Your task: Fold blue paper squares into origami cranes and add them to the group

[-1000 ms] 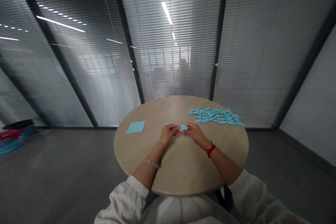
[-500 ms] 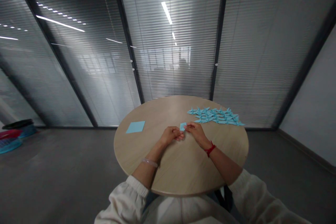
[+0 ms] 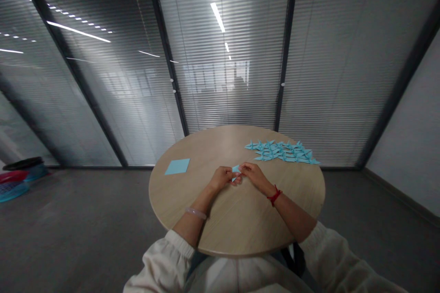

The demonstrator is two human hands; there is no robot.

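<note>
A small piece of light blue folded paper [image 3: 235,169] is pinched between both my hands over the middle of the round wooden table [image 3: 237,224]. My left hand [image 3: 222,177] is closed on its left side. My right hand [image 3: 252,173] is closed on its right side, fingertips meeting the left hand's. Most of the paper is hidden by my fingers.
A flat stack of light blue square paper [image 3: 178,165] lies on the table's left side. Several folded blue paper cranes [image 3: 281,151] are laid out at the far right. Glass walls with blinds stand behind. Coloured baskets [image 3: 15,178] sit on the floor at left.
My hands have drawn closer together over the paper. The paper now shows less and sits lower between my fingers than a second ago.
</note>
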